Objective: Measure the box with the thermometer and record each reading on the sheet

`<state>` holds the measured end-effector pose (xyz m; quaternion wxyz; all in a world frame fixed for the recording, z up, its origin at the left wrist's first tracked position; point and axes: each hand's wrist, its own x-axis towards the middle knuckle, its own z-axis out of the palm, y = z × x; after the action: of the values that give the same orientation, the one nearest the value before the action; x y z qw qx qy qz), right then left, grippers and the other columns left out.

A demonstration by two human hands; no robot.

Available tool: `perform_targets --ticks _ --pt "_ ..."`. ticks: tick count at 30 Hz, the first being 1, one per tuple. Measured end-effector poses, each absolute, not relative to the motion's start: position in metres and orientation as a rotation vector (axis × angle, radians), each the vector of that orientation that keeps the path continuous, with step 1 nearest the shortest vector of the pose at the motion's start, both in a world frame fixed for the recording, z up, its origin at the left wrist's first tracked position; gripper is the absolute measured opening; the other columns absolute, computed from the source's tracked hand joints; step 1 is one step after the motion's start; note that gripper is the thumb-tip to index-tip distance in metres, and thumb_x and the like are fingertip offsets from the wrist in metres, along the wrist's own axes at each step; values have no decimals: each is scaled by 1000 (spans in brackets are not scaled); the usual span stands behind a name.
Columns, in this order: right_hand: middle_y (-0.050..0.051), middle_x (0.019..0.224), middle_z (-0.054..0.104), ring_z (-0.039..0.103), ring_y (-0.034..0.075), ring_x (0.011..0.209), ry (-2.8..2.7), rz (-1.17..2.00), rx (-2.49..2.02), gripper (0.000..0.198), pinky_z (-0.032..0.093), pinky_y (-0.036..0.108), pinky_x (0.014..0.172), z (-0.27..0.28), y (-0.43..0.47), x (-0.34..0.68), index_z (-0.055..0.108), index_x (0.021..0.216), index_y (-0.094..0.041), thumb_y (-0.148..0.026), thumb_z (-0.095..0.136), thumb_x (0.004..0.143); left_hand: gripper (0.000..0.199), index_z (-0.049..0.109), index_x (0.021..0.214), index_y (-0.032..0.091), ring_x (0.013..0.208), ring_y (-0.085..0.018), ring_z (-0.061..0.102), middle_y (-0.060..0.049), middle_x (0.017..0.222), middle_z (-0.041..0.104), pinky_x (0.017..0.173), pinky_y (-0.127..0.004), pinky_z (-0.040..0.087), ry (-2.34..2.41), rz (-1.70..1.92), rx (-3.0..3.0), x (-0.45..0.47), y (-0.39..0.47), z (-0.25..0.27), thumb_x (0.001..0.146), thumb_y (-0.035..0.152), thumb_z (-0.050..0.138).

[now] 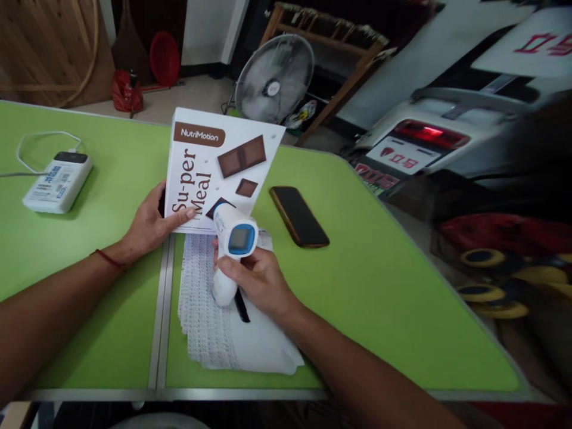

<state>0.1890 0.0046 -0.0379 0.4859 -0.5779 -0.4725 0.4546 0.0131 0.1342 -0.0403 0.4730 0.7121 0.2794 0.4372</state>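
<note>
My left hand (152,219) grips the lower left of a white box (192,179) printed "NutriMotion Su-per Meal", its thumb across the front. The box is held up and tilted, its brown chocolate pictures facing me. In my right hand (259,277) is a white infrared thermometer (226,286) with a blue-framed screen, fingers wrapped round its handle. Its head is in front of the box's lower right; whether they touch I cannot tell. Beneath lies a stack of written paper sheets (205,333), with a black pen (242,307) on it, partly hidden by my right hand.
A dark phone (299,215) lies on the green table (379,310), right of the box. At the left is a white power bank-like device (58,185) with cables. Beyond the table stand a fan (274,80), a red basin (164,58) and a white scooter (415,140).
</note>
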Motion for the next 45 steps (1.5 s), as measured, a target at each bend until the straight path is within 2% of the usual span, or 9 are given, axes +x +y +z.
perform_targets --ticks 9,24,40,45 --pt "-2 62 57 48 13 60 -1193 1054 -1408 29 47 31 58 -43 4 191 61 66 -23 -48 74 70 54 63 107 20 101 -31 69 -10 113 71 88 -47 60 748 1056 1752 13 133 -38 74 59 81" --pt "-1 64 58 51 14 60 -1194 1061 -1373 26 48 33 59 -39 4 191 61 68 -23 -45 75 71 51 62 106 21 108 -31 68 -9 119 71 92 -46 60 696 1083 1735 14 134 -41 75 56 81" --pt "-1 66 59 52 16 65 -1223 1067 -1376 27 49 34 61 -40 4 193 61 68 -24 -48 74 72 51 61 107 22 107 -33 69 -9 117 72 93 -51 60 719 1096 1717 14 135 -42 74 55 82" --pt "-1 65 58 50 15 63 -1219 1073 -1363 28 48 34 60 -37 3 193 61 67 -24 -47 75 71 50 61 104 22 106 -31 69 -9 115 73 90 -48 61 700 1105 1697 14 135 -43 74 54 83"
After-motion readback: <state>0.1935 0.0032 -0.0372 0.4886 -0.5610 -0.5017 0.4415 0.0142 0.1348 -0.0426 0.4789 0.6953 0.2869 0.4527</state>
